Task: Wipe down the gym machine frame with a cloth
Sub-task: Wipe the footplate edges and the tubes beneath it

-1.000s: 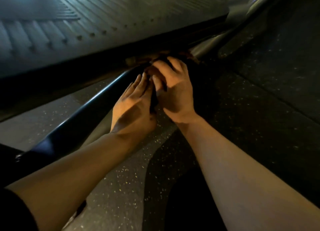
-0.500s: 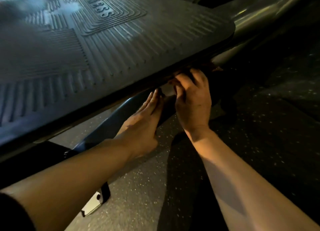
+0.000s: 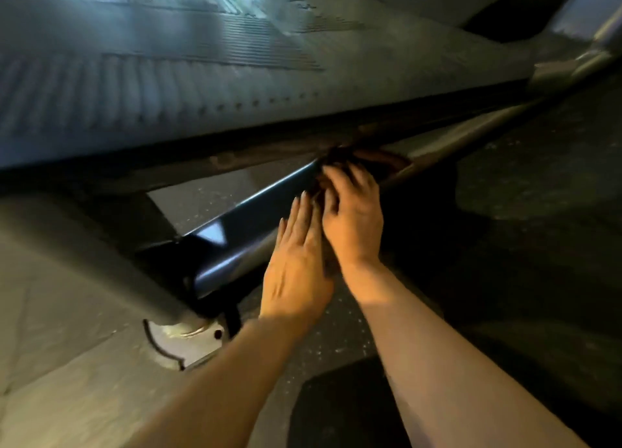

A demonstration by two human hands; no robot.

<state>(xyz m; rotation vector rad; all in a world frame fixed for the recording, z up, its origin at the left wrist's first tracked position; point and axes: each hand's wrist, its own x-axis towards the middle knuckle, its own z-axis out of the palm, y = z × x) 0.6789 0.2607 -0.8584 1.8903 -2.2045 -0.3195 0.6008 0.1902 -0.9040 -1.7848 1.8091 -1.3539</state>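
Hands have shifted back along the frame rail point(image 3: 255, 212). Our right hand point(image 3: 353, 215) curls on the dark cloth point(image 3: 340, 155) under the footplate point(image 3: 202, 87); left hand point(image 3: 296, 262) lies flat-fingered alongside. Wiping continues.

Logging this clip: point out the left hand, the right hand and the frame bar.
left hand point(image 3: 296, 272), head view, back of hand.
right hand point(image 3: 353, 219), head view, back of hand.
frame bar point(image 3: 262, 208), head view, glossy top face.

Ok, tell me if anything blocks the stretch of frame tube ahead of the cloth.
Nothing visible lies on the frame tube beyond the dark cloth under the right hand. The ribbed footplate overhangs it closely, though, and the gap is dark. The left hand rests flat beside the tube.
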